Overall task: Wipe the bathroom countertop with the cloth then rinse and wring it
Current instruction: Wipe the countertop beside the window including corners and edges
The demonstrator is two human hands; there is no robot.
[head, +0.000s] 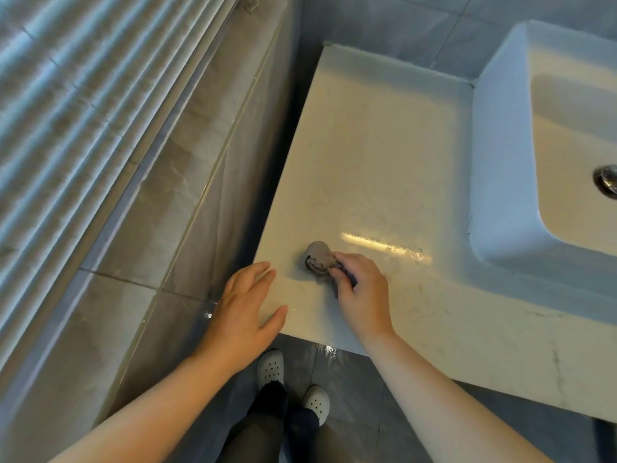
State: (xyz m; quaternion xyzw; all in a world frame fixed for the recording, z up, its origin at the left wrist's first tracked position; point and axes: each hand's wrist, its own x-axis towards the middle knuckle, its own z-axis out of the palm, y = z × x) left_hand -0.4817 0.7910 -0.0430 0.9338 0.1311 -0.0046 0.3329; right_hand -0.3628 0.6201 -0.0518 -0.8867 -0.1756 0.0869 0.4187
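A small grey cloth point(320, 259), bunched into a wad, lies on the pale stone countertop point(377, 155) near its front left corner. My right hand point(362, 292) grips the near side of the cloth with curled fingers. My left hand point(245, 305) hovers or rests flat at the countertop's left front corner, fingers straight and spread, holding nothing. A wet streak point(384, 245) shines on the counter just right of the cloth.
A white rectangular basin point(500, 168) with a metal drain point(606, 178) sits on the counter at the right. A grey tiled ledge point(187, 182) and window blinds point(66, 95) run along the left. Below are the dark floor and my two white shoes point(270, 365).
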